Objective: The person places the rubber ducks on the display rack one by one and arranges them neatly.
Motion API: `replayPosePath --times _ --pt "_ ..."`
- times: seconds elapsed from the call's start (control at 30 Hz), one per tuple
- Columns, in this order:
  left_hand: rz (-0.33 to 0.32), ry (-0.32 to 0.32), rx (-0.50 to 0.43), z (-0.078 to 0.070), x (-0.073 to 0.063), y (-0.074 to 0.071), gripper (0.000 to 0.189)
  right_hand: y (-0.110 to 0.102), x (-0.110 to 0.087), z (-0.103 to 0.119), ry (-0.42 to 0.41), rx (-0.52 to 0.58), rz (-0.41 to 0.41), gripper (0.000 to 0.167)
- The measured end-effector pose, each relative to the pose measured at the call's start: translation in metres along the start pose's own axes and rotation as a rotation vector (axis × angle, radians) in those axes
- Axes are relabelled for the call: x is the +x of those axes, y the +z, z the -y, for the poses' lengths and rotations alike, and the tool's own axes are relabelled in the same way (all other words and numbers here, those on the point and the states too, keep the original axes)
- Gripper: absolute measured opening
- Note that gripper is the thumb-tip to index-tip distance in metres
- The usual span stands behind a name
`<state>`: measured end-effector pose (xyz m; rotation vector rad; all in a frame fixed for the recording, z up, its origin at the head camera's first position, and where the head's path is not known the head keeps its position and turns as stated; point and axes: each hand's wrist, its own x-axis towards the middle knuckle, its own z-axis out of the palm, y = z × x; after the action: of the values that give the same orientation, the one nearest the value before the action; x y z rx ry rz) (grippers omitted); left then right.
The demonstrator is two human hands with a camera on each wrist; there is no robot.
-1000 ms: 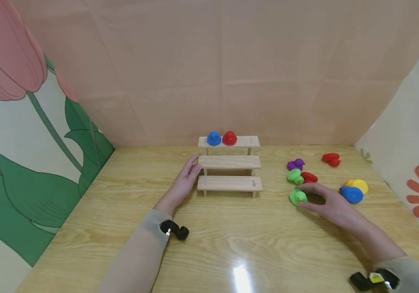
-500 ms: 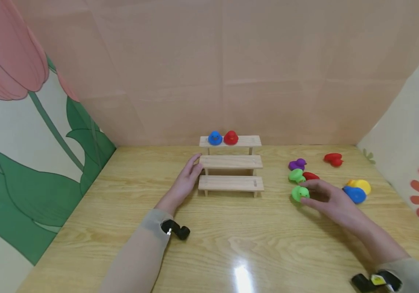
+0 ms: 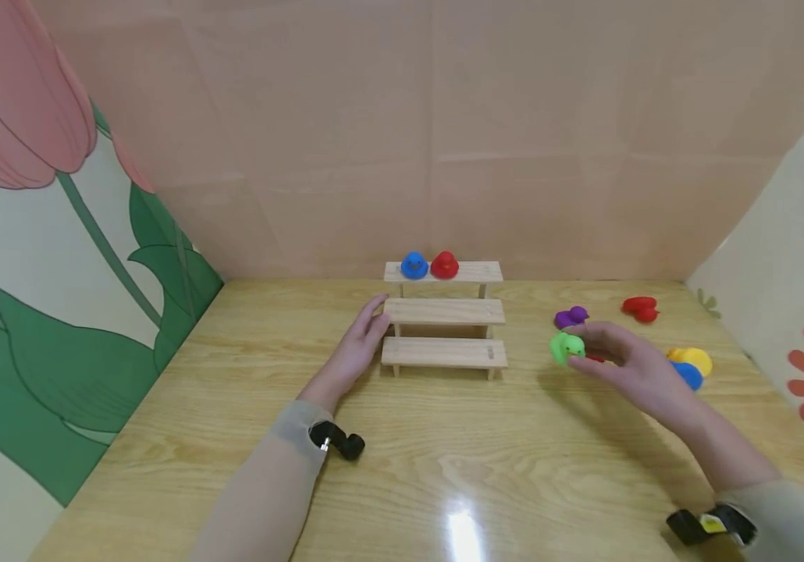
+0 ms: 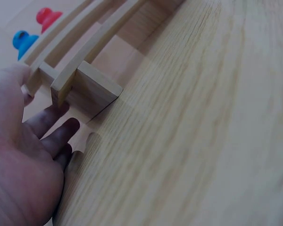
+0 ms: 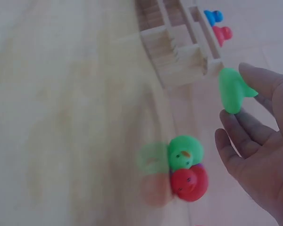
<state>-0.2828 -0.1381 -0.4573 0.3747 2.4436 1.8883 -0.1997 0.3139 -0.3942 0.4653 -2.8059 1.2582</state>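
Note:
My right hand (image 3: 637, 371) pinches a green rubber duck (image 3: 567, 348) between thumb and fingers, above the table. In the right wrist view this duck (image 5: 232, 90) is held at the fingertips, while another green duck (image 5: 186, 151) and a red duck (image 5: 189, 182) sit below on the table. My left hand (image 3: 354, 347) touches the left end of a three-step wooden stand (image 3: 444, 312). From the left wrist, the fingers (image 4: 61, 134) look loosely bent beside the stand's end (image 4: 96, 87). A blue duck (image 3: 414, 265) and a red duck (image 3: 445, 265) stand on the top step.
Right of the stand lie a purple duck (image 3: 571, 317), a red duck (image 3: 641, 308), a yellow duck (image 3: 695, 360) and a blue duck (image 3: 688, 376) partly behind my right hand. A plain backdrop (image 3: 430, 140) rises behind the wooden table (image 3: 388, 484), with flower-printed panels at both sides.
My right hand has taken hold of the front green duck, turned it and lifted it off the table, now in front of the other green duck. The left hand stays at the stand.

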Motion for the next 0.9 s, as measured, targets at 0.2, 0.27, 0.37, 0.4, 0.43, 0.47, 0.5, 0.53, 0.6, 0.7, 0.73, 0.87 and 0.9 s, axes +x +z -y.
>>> replayPosePath --times 0.2,0.27,0.37,0.4,0.43,0.47,0.5,0.53,0.6,0.7,0.73,0.87,0.9 --pt "-0.009 -0.004 -0.008 -0.002 0.000 -0.001 0.061 -0.002 0.016 0.016 -0.047 0.026 -0.012 0.050" --pt "-0.006 -0.007 -0.002 -0.002 0.000 -0.001 0.062 -0.003 0.020 0.020 -0.037 0.036 -0.014 0.052" --pt "-0.004 -0.013 0.020 -0.002 -0.001 -0.001 0.062 -0.003 0.027 0.025 -0.032 0.035 -0.022 0.053" --pt "-0.005 -0.014 0.029 -0.001 -0.001 -0.001 0.062 -0.003 0.030 0.028 -0.031 0.032 -0.026 0.053" --pt "-0.006 -0.013 0.037 -0.001 -0.001 -0.001 0.061 -0.003 0.033 0.030 -0.032 0.031 -0.032 0.053" --pt "-0.008 -0.014 0.043 -0.002 0.000 -0.001 0.060 -0.004 0.037 0.032 -0.033 0.031 -0.035 0.053" --pt "-0.008 -0.012 0.044 -0.002 0.000 -0.001 0.060 -0.005 0.041 0.035 -0.031 0.033 -0.037 0.054" --pt "-0.009 -0.011 0.043 -0.001 0.000 -0.001 0.060 -0.005 0.044 0.037 -0.028 0.034 -0.038 0.055" --pt "-0.010 -0.011 0.042 -0.001 0.000 -0.001 0.061 -0.007 0.052 0.042 -0.013 0.048 -0.032 0.057" --pt "-0.008 -0.003 0.032 0.001 0.000 0.000 0.063 -0.010 0.062 0.050 -0.005 0.062 -0.022 0.060" --pt "-0.007 0.000 0.028 0.002 0.001 0.000 0.063 -0.010 0.065 0.052 -0.010 0.072 -0.020 0.060" --pt "-0.008 0.003 0.023 0.001 0.001 0.002 0.063 -0.008 0.077 0.058 -0.039 0.107 -0.020 0.058" --pt "-0.009 0.003 0.022 0.001 0.001 0.003 0.063 -0.008 0.080 0.059 -0.042 0.108 -0.020 0.058"
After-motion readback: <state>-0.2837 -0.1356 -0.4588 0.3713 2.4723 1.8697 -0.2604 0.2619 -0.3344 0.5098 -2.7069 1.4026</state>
